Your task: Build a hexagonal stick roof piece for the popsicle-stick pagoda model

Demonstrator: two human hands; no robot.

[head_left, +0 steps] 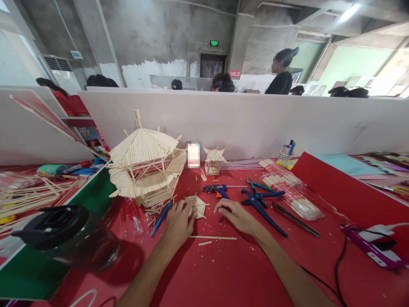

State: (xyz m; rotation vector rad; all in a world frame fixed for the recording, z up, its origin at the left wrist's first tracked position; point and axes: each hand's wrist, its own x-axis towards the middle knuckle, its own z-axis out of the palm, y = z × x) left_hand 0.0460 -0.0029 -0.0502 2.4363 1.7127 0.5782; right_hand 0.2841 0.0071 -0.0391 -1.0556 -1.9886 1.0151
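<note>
My left hand (180,219) is closed on the left side of a small many-sided stick frame (200,207), which lies on the red tabletop; its fingers cover part of it. To the right of that frame, my right hand (237,216) rests with loosely bent fingers apart and nothing visible in them. A blue glue gun (219,189) lies just beyond it. Beside my left hand is a blue pen (160,219). One thin wooden stick (213,238) and a short offcut (205,243) lie nearer to me.
At the left stand a large stick pavilion (147,160) and a dark bottle (68,238). A small stick pavilion (214,162) is farther back. Blue cutters (263,204), bagged sticks (289,189) and a purple power strip (372,247) lie right. A white partition (243,123) closes the back.
</note>
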